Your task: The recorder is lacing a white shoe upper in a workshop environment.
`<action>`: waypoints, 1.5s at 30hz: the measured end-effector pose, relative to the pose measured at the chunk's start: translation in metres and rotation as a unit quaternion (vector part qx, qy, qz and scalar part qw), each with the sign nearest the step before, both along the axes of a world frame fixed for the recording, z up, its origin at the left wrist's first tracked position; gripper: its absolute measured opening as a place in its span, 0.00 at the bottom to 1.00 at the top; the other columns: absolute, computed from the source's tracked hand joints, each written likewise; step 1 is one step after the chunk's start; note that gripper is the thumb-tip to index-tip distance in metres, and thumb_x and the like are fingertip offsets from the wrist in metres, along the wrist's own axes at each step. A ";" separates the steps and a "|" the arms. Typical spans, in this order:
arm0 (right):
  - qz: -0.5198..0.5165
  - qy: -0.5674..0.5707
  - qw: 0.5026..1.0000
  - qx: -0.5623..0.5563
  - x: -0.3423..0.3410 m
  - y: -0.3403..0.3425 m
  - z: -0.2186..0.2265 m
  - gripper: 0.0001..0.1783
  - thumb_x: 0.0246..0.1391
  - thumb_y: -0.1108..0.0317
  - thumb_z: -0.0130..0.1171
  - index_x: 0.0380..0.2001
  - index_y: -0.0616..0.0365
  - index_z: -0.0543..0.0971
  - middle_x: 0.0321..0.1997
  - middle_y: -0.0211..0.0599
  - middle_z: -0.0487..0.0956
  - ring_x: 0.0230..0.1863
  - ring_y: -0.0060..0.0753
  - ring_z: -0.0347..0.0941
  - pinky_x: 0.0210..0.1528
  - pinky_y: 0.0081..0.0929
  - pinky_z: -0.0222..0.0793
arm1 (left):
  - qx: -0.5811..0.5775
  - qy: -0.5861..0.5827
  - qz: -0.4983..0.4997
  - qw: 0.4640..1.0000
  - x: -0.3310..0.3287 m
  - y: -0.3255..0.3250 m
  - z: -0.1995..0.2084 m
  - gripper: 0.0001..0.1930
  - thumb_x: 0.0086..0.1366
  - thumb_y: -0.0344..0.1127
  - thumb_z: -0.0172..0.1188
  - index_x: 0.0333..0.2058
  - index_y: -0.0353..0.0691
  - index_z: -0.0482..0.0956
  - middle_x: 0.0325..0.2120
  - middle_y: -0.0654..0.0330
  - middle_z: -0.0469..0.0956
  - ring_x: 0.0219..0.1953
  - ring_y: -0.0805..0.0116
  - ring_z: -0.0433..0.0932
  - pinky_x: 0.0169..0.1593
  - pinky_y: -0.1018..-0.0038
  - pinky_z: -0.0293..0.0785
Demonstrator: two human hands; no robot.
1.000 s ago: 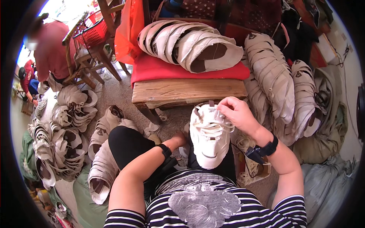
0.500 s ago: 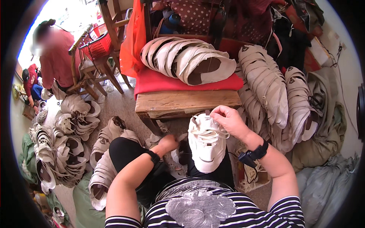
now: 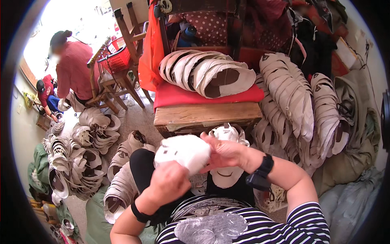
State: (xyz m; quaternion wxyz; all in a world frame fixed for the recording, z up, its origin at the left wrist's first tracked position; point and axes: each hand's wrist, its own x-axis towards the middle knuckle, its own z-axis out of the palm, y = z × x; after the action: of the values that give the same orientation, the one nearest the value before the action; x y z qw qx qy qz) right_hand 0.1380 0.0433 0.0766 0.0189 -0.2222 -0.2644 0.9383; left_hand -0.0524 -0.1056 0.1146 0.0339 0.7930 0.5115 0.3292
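In front of my lap, a white shoe upper (image 3: 183, 151) is held up, slightly blurred, with small dark marks on its surface. My left hand (image 3: 170, 185) is closed on its lower edge, the fingers curled in. My right hand (image 3: 227, 153) grips its right end between thumb and fingers, and some fingertips are hidden behind it. Below and behind my right hand, a laced cream shoe upper (image 3: 227, 177) rests on my lap by my thigh. The hand hides its middle, while its tongue shows above.
Ahead is a wooden bench (image 3: 207, 114) with a red cloth (image 3: 178, 96) and a row of nested shoe uppers (image 3: 203, 73). More stacks (image 3: 290, 93) lean at right; piled uppers (image 3: 77, 171) lie on the left floor. Two people (image 3: 75, 69) sit at the far left near wooden chairs.
My left hand has risen from beside my knee with the white upper. My right hand has left the laced upper's tongue and come down to the white upper. The view has shifted slightly.
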 end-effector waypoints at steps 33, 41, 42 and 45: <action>-0.343 -0.201 0.670 0.626 0.128 0.000 -0.018 0.21 0.60 0.63 0.60 0.52 0.62 0.71 0.50 0.35 0.73 0.50 0.24 0.71 0.52 0.24 0.70 | -0.142 -0.289 -0.072 0.944 0.077 0.113 -0.072 0.32 0.63 0.46 0.62 0.62 0.44 0.62 0.61 0.43 0.58 0.65 0.46 0.56 0.67 0.58 0.54; -0.327 -0.180 0.677 0.634 0.079 0.012 -0.072 0.35 0.60 0.50 0.57 0.61 0.64 0.65 0.61 0.52 0.69 0.62 0.43 0.67 0.63 0.34 0.62 | -0.204 -0.433 -0.096 0.873 0.084 0.103 -0.126 0.33 0.66 0.36 0.58 0.65 0.36 0.53 0.61 0.51 0.58 0.66 0.59 0.55 0.69 0.66 0.49; -0.332 -0.179 0.658 0.651 0.079 0.014 -0.076 0.34 0.59 0.50 0.57 0.60 0.63 0.66 0.61 0.53 0.69 0.64 0.46 0.65 0.64 0.35 0.61 | -0.202 -0.443 -0.090 0.869 0.083 0.103 -0.129 0.32 0.66 0.35 0.55 0.65 0.38 0.52 0.61 0.53 0.58 0.65 0.61 0.55 0.68 0.67 0.49; -0.385 -0.085 0.707 0.587 0.077 0.010 -0.080 0.27 0.66 0.55 0.51 0.61 0.60 0.66 0.59 0.42 0.72 0.61 0.32 0.66 0.63 0.29 0.61 | -0.211 -0.435 -0.063 0.873 0.077 0.107 -0.131 0.32 0.66 0.32 0.56 0.65 0.38 0.52 0.62 0.53 0.56 0.66 0.62 0.54 0.69 0.67 0.47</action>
State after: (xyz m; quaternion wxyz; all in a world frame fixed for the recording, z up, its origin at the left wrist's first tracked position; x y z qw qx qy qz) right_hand 0.2154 0.0532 -0.0039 0.4825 -0.3277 -0.6541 0.4816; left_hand 0.0247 0.0014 -0.0166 0.4406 0.5740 0.4513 0.5223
